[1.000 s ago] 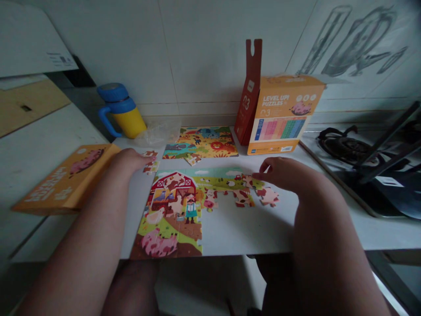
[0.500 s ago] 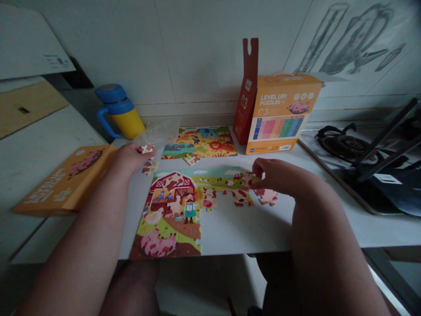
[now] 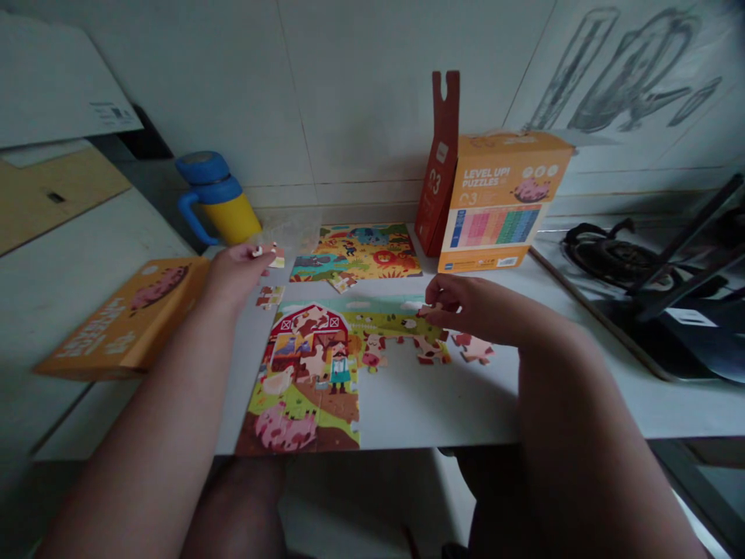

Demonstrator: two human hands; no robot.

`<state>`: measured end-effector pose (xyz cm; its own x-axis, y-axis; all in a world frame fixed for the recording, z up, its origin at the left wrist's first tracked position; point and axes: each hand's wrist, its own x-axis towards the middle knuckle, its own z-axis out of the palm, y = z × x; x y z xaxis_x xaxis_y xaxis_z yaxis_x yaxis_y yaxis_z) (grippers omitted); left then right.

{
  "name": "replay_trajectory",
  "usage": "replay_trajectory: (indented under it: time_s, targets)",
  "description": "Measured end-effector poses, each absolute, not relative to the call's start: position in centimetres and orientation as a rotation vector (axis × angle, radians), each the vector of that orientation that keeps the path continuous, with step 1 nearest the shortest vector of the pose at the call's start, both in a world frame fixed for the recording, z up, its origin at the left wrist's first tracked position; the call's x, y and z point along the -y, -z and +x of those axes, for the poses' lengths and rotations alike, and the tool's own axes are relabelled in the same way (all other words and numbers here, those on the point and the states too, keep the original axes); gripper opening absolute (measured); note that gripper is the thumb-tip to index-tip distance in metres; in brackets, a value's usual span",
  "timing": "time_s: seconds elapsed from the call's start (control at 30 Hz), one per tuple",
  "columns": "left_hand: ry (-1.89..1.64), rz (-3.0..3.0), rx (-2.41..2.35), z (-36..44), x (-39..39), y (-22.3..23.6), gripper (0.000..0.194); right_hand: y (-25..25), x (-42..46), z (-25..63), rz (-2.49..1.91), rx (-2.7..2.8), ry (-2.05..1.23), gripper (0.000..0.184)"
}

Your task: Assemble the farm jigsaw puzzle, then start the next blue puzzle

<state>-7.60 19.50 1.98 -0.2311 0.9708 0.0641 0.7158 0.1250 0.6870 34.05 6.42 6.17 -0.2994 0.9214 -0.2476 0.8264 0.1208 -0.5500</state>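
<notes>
A partly joined farm puzzle (image 3: 329, 404) lies on the white table, with a barn, a farmer and a pig on its left and a strip of meadow along the top. My right hand (image 3: 474, 307) pinches a puzzle piece (image 3: 429, 310) over the upper right of the meadow strip; the fingers hide part of it. At the far left, my left hand (image 3: 236, 272) holds another puzzle piece (image 3: 266, 250) between thumb and fingers, raised off the table. Pink-and-brown loose pieces (image 3: 474, 348) lie below my right hand, and a brown loose piece (image 3: 271, 296) below my left.
Behind lies a jungle puzzle (image 3: 372, 256), a loose piece (image 3: 342, 284) at its front edge. An open orange puzzle box (image 3: 500, 194) stands back right. On the left are another orange box (image 3: 125, 318), a blue-yellow jug (image 3: 224, 206) and a clear plastic bag (image 3: 294, 231). A black rack (image 3: 657, 310) is right.
My right hand has moved left along the meadow strip, lifting a piece with it. My left hand still holds its piece, now turned differently. The view has shifted slightly.
</notes>
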Motion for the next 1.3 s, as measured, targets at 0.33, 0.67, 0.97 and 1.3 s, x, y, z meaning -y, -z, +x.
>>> replay_trajectory:
  time_s: [0.33, 0.67, 0.97, 1.3]
  targets:
    - [-0.897, 1.415, -1.434, -5.2, -17.5, -2.3, 0.033, -5.1, -7.5, 32.4, -1.718, 2.234, -1.015, 0.029]
    - [-0.474, 1.548, -1.100, -3.6, -15.2, -3.2, 0.031, -4.2, -8.0, 32.5, -1.632, 2.134, -1.063, 0.015]
    - [-0.330, 1.470, -1.040, -3.2, -14.7, -3.6, 0.035, -2.3, -9.3, 34.0, -1.701, 1.972, -0.989, 0.025]
    - [-0.201, 1.524, -1.031, -3.8, -15.0, -2.9, 0.038, -2.3, -8.8, 33.4, -1.529, 1.968, -1.357, 0.023]
